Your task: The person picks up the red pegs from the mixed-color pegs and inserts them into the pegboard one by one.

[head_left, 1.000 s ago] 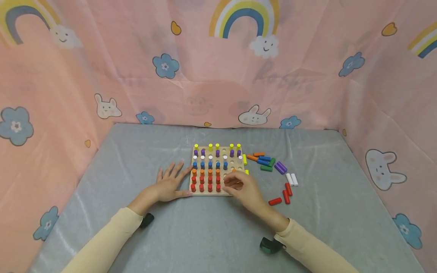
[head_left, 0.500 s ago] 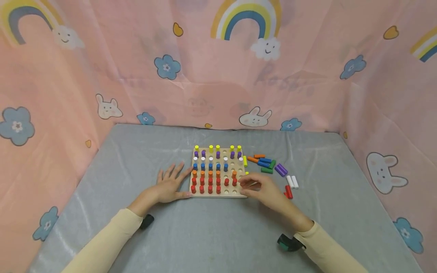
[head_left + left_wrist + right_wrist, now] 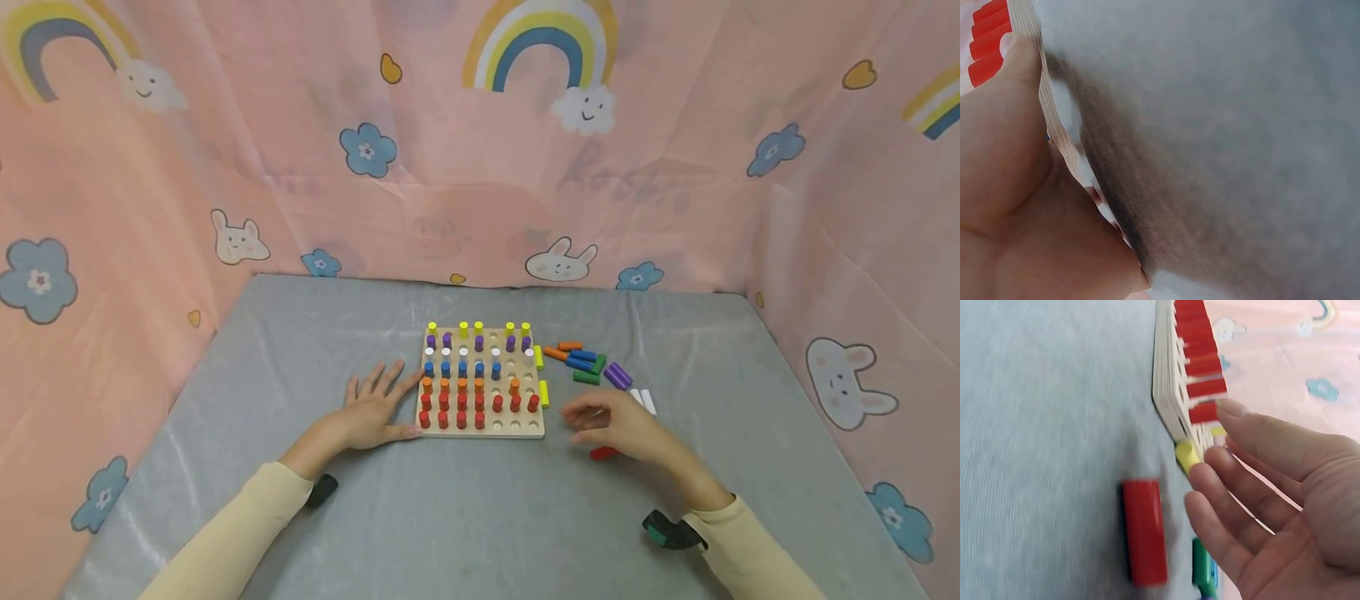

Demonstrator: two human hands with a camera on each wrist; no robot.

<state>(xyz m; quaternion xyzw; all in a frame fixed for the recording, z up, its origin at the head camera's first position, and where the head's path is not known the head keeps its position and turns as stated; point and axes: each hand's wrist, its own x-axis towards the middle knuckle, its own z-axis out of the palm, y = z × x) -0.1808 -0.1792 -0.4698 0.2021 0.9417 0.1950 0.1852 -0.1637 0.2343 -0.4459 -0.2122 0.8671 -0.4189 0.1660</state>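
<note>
A wooden pegboard (image 3: 480, 434) stands on the table with rows of upright coloured pegs. My left hand (image 3: 371, 417) lies flat with fingers spread along its left side, thumb at the front left corner. In the left wrist view that thumb sits beside red pegs (image 3: 988, 40). My right hand (image 3: 626, 425) hovers right of the board, fingers loosely bent and holding nothing. Below it a loose red peg (image 3: 1145, 532) lies on the cloth, partly covered by the hand in the head view. The second row from the front has red pegs (image 3: 515, 403) right across; the front row's right holes are bare.
Two yellow pegs (image 3: 543, 394) lie against the board's right edge. Farther right lie loose orange, blue (image 3: 582, 356), green (image 3: 586, 377), purple (image 3: 618, 376) and white pegs (image 3: 648, 402). A pink patterned curtain (image 3: 480, 217) surrounds the grey cloth-covered table (image 3: 375, 517).
My right hand has moved right, off the board to above the loose red pegs. A red peg now shows at the right end of the second row. The left hand stays put.
</note>
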